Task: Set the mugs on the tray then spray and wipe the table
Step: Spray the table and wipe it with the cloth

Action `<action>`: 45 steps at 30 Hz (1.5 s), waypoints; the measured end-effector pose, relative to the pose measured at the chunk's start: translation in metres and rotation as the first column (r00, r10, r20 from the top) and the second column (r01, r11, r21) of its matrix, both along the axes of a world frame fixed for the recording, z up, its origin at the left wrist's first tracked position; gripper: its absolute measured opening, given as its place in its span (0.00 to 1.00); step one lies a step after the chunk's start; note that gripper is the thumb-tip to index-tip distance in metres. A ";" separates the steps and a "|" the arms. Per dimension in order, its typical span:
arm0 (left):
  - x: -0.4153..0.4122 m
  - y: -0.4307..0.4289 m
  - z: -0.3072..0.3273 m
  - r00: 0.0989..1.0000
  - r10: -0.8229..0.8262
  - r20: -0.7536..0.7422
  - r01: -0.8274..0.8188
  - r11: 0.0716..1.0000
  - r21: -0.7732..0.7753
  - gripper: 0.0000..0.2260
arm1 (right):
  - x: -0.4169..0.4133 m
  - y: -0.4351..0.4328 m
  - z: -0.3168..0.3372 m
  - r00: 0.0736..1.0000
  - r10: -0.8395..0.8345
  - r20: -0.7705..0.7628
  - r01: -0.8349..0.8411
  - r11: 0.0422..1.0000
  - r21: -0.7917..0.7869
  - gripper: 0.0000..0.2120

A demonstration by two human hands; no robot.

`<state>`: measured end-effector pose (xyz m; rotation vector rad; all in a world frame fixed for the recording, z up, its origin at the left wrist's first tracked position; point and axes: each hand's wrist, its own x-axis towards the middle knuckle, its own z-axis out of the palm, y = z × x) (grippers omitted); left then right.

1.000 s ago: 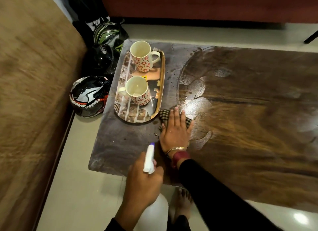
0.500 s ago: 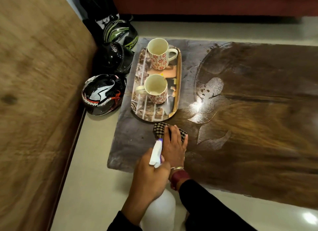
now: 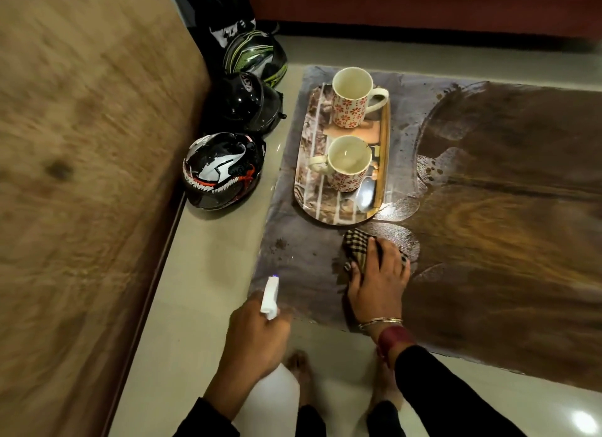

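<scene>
Cloth (image 3: 356,246) near the table's (image 3: 488,208) left end, just off the tray's (image 3: 304,189) near tip, pressed under right hand's (image 3: 378,280) flat fingers. Left hand (image 3: 257,339) clamped round spray bottle (image 3: 270,295) off near-left corner. Dull patch (image 3: 303,260) leftward of cloth; right hand nearer.

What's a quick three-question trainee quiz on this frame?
1. True or false: the far mug and the near mug both stand on the tray.
2. Multiple choice: which hand presses the checked cloth on the table? A left, B right.
3. Fill in: the left hand grips the ___.
Key: 1 true. 2 B, the right hand. 3 spray bottle.
</scene>
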<state>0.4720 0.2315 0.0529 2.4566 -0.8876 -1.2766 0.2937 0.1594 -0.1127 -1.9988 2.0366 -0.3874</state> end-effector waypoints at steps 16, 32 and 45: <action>-0.025 0.071 -0.036 0.989 0.071 -0.127 -0.070 0.998 0.011 0.13 | 0.005 0.003 -0.005 0.999 -0.029 -0.013 0.030 1.000 0.008 0.27; 0.033 0.029 -0.016 0.998 0.052 -0.039 -0.056 0.994 -0.099 0.12 | 0.137 0.047 0.002 0.916 0.398 -0.045 -0.398 0.917 0.003 0.29; 0.028 -0.003 -0.013 0.989 0.081 -0.121 -0.093 0.991 -0.095 0.09 | 0.151 -0.020 -0.004 0.908 0.416 -0.049 -0.415 0.909 0.022 0.27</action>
